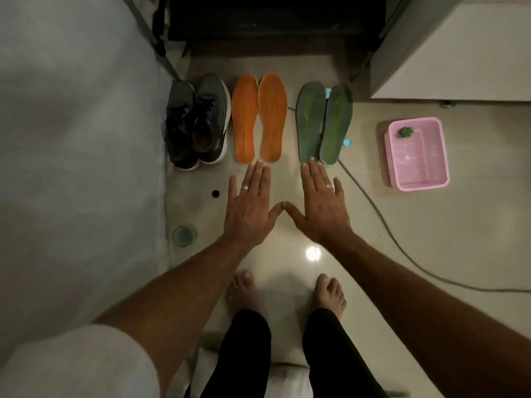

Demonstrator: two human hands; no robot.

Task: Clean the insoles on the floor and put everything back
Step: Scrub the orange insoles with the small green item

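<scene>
Both hands, left (pixel 250 208) and right (pixel 321 208), stretched flat with fingers straight, holding nothing. Orange insoles (pixel 259 117) and green insoles (pixel 324 123) lay on the floor (pixel 431 242) between shoes (pixel 198 122) and pink basket (pixel 418 153).

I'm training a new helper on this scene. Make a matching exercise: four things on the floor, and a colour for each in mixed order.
Things:
1. insoles nearest the shoes
2. insoles nearest the basket
3. basket
4. shoes

Colours:
A. pink
B. dark grey and black
C. orange
D. green

Pairs: 1-C, 2-D, 3-A, 4-B
</scene>
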